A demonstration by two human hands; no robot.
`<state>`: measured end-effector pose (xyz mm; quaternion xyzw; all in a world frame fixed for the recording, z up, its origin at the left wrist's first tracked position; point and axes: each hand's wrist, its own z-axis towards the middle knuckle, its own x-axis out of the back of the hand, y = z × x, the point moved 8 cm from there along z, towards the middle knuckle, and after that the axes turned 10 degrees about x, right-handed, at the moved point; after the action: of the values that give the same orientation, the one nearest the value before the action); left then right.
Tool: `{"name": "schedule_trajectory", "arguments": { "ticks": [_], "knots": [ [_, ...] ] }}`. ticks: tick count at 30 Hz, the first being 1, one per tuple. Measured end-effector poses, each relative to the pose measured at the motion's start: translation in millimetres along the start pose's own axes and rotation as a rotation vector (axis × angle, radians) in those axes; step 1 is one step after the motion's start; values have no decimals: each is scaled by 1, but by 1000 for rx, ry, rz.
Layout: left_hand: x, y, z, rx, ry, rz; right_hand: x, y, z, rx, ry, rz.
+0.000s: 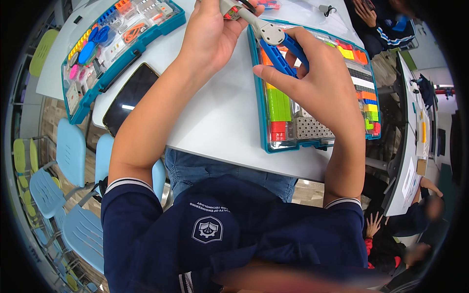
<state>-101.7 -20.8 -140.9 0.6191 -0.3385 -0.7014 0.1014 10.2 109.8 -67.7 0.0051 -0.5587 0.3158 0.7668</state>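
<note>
Model (270, 33) has left fingers (236, 30) holding one end, seemingly for steadiness, while right fingers (309, 45) curl round its blue legs (278, 59).

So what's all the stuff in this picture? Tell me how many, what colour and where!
built model: one, grey and blue, top centre
parts cases: two, teal edges, top left and right of centre
bricks: many, mixed colours, inside the right case
flat device: one, black screen, by the left case
near table: one, white, under the cases
blue chairs: several, light blue, left
green chairs: several, lime green, far left
other people: at least two, dark clothes, right
shirt: one, navy, bottom centre
jeans: one pair, blue, below the near table's edge
left grip: one, bare, on the model's grey part
right grip: one, bare, on its blue part
</note>
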Motion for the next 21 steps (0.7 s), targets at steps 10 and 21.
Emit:
{"name": "schedule_trajectory", "arguments": {
  "ticks": [10,21],
  "knots": [
    [-4,4,-6,-62,22,100,-7,3,0,36,21,23],
    [-10,17,-8,-128,-10,131,-11,0,-8,-349,-306,456]
  ]
}}
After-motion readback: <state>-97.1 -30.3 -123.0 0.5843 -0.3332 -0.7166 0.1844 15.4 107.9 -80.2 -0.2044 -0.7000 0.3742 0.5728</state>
